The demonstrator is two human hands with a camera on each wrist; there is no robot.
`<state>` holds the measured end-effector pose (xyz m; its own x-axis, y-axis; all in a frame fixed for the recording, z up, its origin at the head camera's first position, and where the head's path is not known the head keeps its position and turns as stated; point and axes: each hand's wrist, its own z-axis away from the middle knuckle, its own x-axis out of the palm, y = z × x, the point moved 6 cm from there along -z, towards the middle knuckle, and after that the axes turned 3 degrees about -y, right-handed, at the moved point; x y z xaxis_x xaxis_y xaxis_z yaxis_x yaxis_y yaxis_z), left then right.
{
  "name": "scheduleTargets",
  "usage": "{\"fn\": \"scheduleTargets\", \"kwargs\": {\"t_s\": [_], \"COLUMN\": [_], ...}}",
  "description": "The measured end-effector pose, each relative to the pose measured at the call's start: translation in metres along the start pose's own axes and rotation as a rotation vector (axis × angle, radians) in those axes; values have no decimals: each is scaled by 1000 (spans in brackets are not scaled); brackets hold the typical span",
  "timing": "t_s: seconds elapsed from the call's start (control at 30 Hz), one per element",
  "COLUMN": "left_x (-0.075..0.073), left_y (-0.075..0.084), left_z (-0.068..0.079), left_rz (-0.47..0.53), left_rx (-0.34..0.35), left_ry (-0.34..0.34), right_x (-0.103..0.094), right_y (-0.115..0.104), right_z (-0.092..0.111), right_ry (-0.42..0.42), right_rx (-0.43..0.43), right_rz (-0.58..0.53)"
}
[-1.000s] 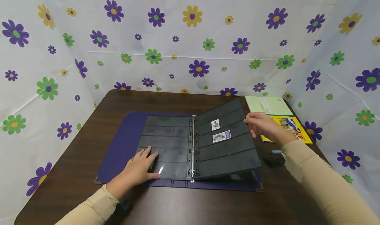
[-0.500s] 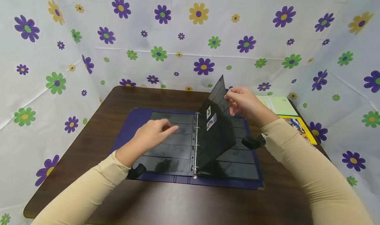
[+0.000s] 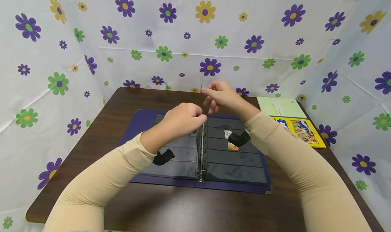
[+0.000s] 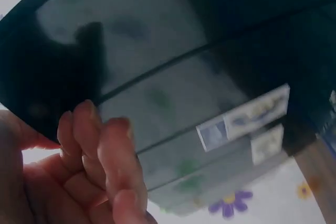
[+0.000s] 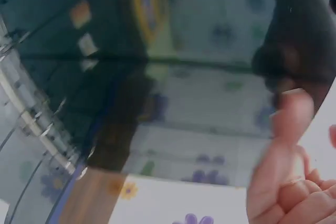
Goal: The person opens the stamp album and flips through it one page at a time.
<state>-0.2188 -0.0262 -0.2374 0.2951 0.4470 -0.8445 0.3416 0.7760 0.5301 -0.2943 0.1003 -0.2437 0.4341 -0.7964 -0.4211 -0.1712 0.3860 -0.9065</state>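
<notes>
A purple ring-bound stamp album (image 3: 129, 131) lies spread on the table. One black pocket page (image 4: 157, 93) stands raised over the rings (image 3: 202, 150), almost edge-on in the head view. My left hand (image 3: 184, 120) pinches its free edge between thumb and fingers. Two stamps (image 4: 244, 118) show on this page in the left wrist view. My right hand (image 3: 223, 97) is close by at the same edge, fingers loosely bent and spread; its thumb (image 5: 294, 114) lies against or very near the glossy page. On the right-hand page below (image 3: 235, 172) are two more stamps (image 3: 233, 146).
A pale green book (image 3: 281, 107) and a yellow illustrated book (image 3: 305, 131) lie at the table's right back corner. A flower-printed white curtain (image 3: 183, 31) surrounds the dark wooden table (image 3: 183, 208). Black wrist-worn devices (image 3: 163, 156) hang under both wrists.
The right hand has lifted the page from the right side to upright over the rings, uncovering another stamped page. The left hand has risen from the left page and taken the raised page's edge.
</notes>
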Motion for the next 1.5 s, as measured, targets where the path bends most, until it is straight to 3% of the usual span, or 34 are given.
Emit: {"fn": "scheduleTargets", "kwargs": {"t_s": [0.07,0.17,0.3,0.4,0.5,0.63,0.77,0.97,1.07,1.17,1.27,1.33,1.4,1.43,1.5], "left_x": [-5,-13,-20,-21,-20,-14,-2,32,50,62,64,65,69,75,88], "left_y": [-10,-30,-63,-87,-108,-136,-165,-208,-224,-230,-223,-210,-192,-184,-169], "left_z": [4,13,27,37,45,55,63,68,70,73,77,76,74,72,71], "left_rz": [-11,4,33,37,21,-8,-38,-121,-154,-194,-311,-414,-495,-512,-500], "left_rx": [-24,-63,-131,-174,-194,-227,-269,-387,-427,-465,-445,-372,-257,-199,-111], "left_ry": [16,42,51,41,23,-21,-90,-169,-196,-211,-146,-55,29,50,30], "right_x": [-4,-14,-26,-30,-31,-31,-34,-51,-61,-66,-65,-64,-64,-64,-64], "right_y": [12,50,122,169,199,218,221,221,230,241,250,255,257,257,257], "right_z": [6,24,54,74,87,94,93,71,59,53,54,56,56,56,56], "right_ry": [-23,-67,-182,-261,-295,-290,-247,-114,-92,-116,-149,-162,-163,-161,-157], "right_rx": [-43,-48,55,142,192,204,189,113,109,119,137,151,160,162,162], "right_rz": [83,282,504,575,618,718,775,819,831,813,771,730,693,682,664]}}
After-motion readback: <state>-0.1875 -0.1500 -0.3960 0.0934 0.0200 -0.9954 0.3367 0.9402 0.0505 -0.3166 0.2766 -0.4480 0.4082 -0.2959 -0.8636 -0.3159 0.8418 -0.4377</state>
